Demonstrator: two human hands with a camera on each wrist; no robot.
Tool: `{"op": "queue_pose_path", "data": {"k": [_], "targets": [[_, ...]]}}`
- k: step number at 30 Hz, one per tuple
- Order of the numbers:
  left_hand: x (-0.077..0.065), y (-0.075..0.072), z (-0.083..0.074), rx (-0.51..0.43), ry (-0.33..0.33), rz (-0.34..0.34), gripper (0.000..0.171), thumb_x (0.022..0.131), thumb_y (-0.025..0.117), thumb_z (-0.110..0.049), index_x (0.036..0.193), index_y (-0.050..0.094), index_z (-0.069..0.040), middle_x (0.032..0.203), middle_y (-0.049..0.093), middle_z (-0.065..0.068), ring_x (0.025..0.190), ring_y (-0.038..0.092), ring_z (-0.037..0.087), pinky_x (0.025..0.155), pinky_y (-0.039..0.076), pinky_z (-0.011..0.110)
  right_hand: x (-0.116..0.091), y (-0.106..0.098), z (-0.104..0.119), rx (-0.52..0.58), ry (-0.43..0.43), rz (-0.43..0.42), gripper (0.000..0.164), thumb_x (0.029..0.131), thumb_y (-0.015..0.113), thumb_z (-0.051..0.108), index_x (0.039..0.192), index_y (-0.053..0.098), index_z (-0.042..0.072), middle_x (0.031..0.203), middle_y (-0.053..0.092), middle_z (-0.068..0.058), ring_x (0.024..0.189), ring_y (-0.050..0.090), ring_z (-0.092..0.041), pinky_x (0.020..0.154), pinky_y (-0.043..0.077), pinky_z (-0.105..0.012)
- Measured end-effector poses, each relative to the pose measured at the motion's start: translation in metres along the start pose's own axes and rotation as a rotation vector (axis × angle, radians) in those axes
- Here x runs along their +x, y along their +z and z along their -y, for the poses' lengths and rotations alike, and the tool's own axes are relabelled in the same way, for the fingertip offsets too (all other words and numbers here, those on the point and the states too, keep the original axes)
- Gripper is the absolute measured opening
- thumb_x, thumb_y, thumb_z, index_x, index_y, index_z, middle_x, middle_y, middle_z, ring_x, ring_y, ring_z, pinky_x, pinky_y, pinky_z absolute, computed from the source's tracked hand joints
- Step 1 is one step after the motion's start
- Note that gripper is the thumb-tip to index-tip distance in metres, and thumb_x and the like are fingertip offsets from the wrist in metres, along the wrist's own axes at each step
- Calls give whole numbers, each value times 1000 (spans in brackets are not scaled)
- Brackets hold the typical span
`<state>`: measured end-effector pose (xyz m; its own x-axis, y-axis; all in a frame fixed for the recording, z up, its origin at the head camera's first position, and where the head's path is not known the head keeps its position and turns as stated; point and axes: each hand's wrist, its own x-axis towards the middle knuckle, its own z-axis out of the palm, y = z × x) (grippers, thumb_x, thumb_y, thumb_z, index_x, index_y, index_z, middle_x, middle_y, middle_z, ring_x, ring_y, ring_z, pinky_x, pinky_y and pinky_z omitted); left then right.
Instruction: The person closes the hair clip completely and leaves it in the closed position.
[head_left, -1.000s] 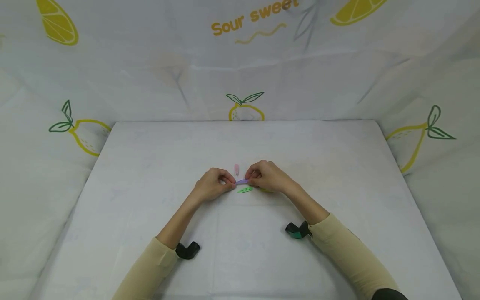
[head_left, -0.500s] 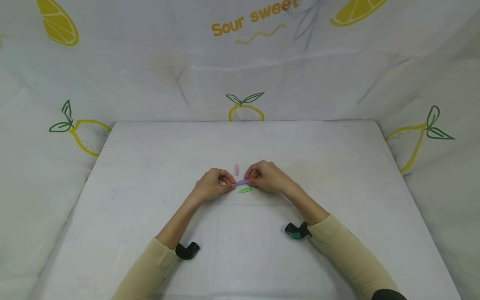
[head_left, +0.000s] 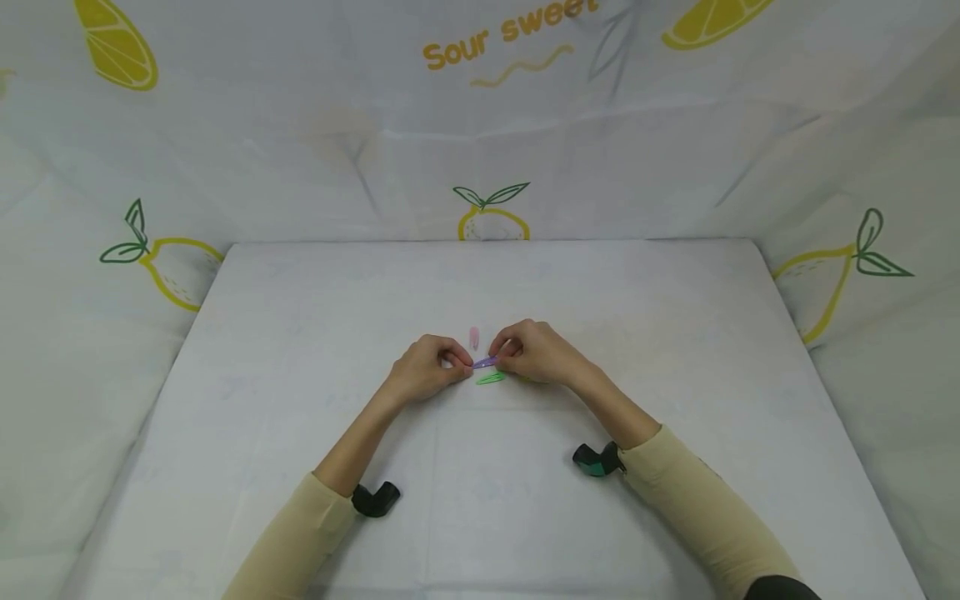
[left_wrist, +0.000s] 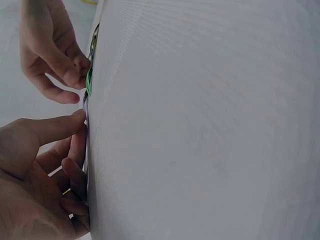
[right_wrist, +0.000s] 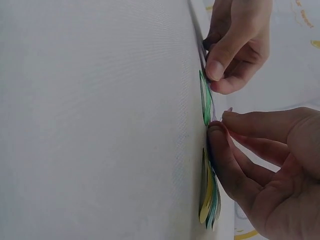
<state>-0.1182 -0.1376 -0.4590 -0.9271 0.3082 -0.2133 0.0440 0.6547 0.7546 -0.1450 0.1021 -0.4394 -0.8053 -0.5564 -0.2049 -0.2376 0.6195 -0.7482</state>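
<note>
A small purple snap hair clip lies level between my two hands at the middle of the table. My left hand pinches its left end between thumb and index finger. Thumb and fingers of my right hand grip the other end and hide it. Just in front of it lies a green snap clip, and a pink clip sits behind. In the right wrist view, yellow and teal clips lie beside my right hand, which mostly covers them in the head view.
A white cloth covers the table. White lemon-print cloth rises behind it and at both sides. A black wrist camera sticks out from the left cuff, another black camera from the right.
Both hands keep almost the same place. The purple clip has turned slightly between the fingers and now shows light spots along it. The green and pink clips have not moved.
</note>
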Motion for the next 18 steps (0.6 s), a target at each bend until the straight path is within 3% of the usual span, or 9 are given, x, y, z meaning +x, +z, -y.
{"op": "queue_pose_path", "data": {"k": [18], "targets": [[0,1,1,-10,3,-7,5,95,79,-19,98,81,-16,87,74,-2,79,56,12,73,43,33,-2,-1,3,0,0,11,14,99,76,10,111,82,6,98,83,-10,85,70,-15,77,52,-27]]}}
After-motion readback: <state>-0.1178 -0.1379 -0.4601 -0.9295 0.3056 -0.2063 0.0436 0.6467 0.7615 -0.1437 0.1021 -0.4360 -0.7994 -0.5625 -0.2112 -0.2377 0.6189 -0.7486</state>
